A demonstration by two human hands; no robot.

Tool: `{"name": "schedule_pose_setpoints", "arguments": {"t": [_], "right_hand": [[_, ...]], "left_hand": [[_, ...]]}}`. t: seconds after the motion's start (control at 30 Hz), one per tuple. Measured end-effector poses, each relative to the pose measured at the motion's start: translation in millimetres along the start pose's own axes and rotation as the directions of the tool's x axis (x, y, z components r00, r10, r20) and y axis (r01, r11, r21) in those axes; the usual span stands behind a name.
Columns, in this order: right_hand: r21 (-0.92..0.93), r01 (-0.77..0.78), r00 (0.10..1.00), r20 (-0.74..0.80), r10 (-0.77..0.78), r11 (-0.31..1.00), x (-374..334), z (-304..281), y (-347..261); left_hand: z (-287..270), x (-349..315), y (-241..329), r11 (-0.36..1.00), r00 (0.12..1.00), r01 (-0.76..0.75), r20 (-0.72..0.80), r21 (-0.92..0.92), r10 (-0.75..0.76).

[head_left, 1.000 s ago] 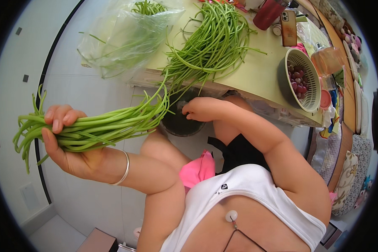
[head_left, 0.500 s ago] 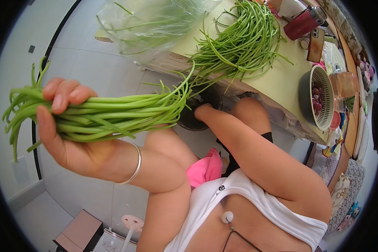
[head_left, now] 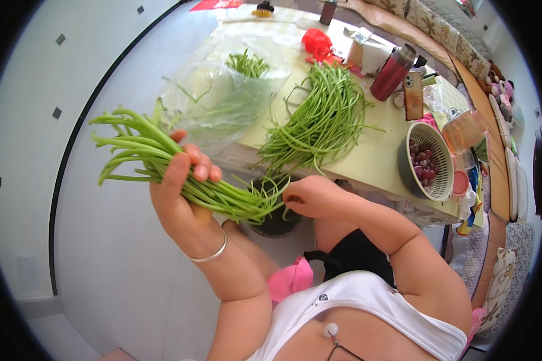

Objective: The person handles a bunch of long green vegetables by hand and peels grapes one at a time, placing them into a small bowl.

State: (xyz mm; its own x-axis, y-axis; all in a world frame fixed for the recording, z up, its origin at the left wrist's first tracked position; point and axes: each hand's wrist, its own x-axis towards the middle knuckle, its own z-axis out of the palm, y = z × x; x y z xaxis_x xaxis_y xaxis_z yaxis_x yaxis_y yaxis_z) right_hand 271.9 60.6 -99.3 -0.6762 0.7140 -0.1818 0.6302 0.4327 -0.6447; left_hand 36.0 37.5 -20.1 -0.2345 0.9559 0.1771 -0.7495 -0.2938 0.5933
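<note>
Left fingers: your left hand [head_left: 177, 194] is wrapped around the bundle of green stems [head_left: 223, 200], thumb on one side and fingers curled over the other.
Right fingers: your right hand [head_left: 310, 195] is bent inward at the bundle's thin ends; you cannot tell from here whether a stem is pinched.
Bundle: it is held up in front of the table edge, thick ends fanning out to your left, thin ends toward your right hand.
Wrist: a silver bangle [head_left: 215, 255] circles your left one.
Below: a dark bucket [head_left: 281, 228], partly hidden behind the bundle.
Table: on the pale tabletop [head_left: 376, 150] lie a loose pile of stems [head_left: 319, 114] and, to its left, a clear plastic bag [head_left: 211, 114] with more greens inside.
Right side: a colander [head_left: 443, 171] of grapes [head_left: 425, 165], with a phone [head_left: 413, 96] and a red flask [head_left: 392, 73] beyond.
</note>
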Motion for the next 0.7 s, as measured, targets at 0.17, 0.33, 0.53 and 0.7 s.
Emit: {"name": "schedule_pose_setpoints", "arguments": {"t": [0.17, 0.33, 0.53, 0.7], "right_hand": [[0.742, 0.102, 0.964, -0.238, 0.118, 0.663, -43.0, -68.0, -24.6], [0.774, 0.327, 0.853, -0.488, 0.183, 0.542, -42.6, -100.2, -41.0], [0.803, 0.387, 0.807, -0.533, 0.255, 0.454, -40.1, -108.0, -21.8], [0.493, -0.007, 0.484, -0.76, 0.434, 0.87, -60.4, -89.6, 106.4]], "left_hand": [[26.4, -7.4, -21.3, 0.951, 0.974, 0.193, 0.066, 0.243, -0.214], [42.5, -10.4, -60.9, 0.87, 0.892, 0.352, 0.157, 0.344, -0.423], [44.0, -12.2, -78.6, 0.853, 0.875, 0.393, 0.144, 0.344, -0.462], [30.3, 1.9, -66.5, 0.927, 0.933, 0.32, 0.105, 0.195, -0.344]]}}
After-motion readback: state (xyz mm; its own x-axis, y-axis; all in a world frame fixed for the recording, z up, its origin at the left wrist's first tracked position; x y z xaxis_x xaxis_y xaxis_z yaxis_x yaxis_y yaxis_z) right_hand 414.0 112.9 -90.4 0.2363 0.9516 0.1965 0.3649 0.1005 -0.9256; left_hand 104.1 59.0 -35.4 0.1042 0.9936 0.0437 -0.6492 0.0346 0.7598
